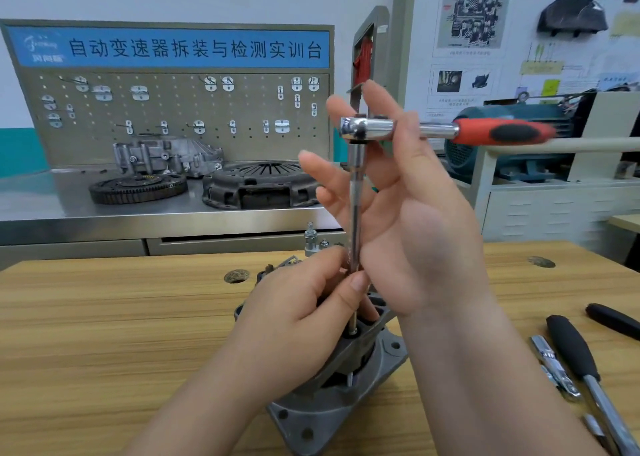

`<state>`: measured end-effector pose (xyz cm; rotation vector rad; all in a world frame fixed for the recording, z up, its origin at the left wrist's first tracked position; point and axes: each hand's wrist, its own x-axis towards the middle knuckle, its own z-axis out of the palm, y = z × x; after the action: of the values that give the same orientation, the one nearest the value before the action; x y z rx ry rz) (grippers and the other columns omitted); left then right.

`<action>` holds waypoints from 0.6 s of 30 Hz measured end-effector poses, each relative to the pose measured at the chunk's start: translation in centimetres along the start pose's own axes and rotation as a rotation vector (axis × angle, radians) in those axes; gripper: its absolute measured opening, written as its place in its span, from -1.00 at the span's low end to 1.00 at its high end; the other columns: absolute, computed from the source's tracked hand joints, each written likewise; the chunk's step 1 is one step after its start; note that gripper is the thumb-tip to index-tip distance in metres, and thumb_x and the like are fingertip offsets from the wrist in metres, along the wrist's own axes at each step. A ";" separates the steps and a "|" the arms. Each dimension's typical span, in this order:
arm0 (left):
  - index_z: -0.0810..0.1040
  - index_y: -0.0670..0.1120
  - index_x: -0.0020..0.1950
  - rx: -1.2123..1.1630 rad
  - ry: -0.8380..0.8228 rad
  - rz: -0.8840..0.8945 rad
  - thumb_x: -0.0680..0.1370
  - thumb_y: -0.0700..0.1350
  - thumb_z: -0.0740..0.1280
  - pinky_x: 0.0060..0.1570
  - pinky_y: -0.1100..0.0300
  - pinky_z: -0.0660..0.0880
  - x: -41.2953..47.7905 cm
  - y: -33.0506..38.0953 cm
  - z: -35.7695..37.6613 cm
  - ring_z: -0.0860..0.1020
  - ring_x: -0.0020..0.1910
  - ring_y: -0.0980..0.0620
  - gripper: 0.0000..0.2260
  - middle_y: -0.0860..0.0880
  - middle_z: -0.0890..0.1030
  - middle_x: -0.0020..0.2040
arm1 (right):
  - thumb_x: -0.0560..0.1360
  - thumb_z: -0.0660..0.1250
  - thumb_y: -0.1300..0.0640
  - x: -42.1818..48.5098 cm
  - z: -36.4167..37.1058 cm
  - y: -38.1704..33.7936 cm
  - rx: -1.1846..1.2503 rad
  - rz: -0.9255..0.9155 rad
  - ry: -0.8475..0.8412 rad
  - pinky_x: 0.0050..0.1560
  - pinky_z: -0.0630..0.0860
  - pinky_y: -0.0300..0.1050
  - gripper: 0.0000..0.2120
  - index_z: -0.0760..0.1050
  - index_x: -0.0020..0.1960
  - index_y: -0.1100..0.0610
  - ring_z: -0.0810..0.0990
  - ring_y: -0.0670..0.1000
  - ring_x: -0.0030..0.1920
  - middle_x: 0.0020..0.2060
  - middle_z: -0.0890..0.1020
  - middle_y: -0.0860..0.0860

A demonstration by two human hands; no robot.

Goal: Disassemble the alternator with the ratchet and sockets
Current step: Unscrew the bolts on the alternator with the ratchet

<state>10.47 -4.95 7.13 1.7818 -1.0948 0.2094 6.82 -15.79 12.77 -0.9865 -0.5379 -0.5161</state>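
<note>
- The left hand [304, 317], at lower centre, pinches the lower part of the extension bar [355, 206] narrowly between thumb and fingertips.
- The right hand [415, 234] is wide, its fingers straight and spread behind the head of the ratchet [415, 131]. I cannot tell whether they touch it. The ratchet's red handle points right.
- The bar stands upright in the alternator [346, 396], which rests on the wooden table [104, 334].
- Black-handled tools [571, 345] lie at lower right.

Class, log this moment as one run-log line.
left hand pinches extension bar | right hand open by ratchet | alternator on table
</note>
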 end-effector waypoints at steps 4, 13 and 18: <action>0.56 -0.02 -0.16 0.073 -0.009 0.001 0.51 0.09 0.17 -0.16 -0.04 0.52 0.0 0.0 -0.1 0.61 -0.24 0.06 -0.74 0.18 0.65 -0.25 | 0.47 0.21 -0.06 0.1 -0.1 -0.3 0.076 0.032 -0.004 -0.24 0.53 -0.22 -0.72 0.53 0.13 -0.04 0.69 0.01 -0.19 0.02 0.69 -0.06; 0.57 0.03 -0.10 0.054 0.015 -0.003 0.49 0.18 0.17 -0.18 -0.02 0.52 0.1 0.2 0.1 0.60 -0.25 0.10 -0.70 0.20 0.66 -0.23 | 0.54 0.25 0.06 -0.2 0.2 0.1 -0.108 -0.139 -0.004 -0.06 0.53 -0.18 -0.81 0.58 0.08 -0.08 0.66 0.02 -0.08 0.09 0.67 -0.07; 0.51 0.11 -0.17 0.084 0.014 0.041 0.48 0.18 0.09 -0.22 -0.04 0.51 0.0 0.1 0.2 0.58 -0.28 0.05 -0.74 0.17 0.63 -0.27 | 0.42 0.19 -0.08 0.1 0.1 -0.4 0.070 0.050 0.010 -0.25 0.54 -0.21 -0.64 0.49 0.16 -0.01 0.70 0.01 -0.21 -0.01 0.71 -0.05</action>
<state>10.32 -5.10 7.09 1.8302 -1.1278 0.2958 6.62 -15.94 13.10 -0.9281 -0.5181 -0.4540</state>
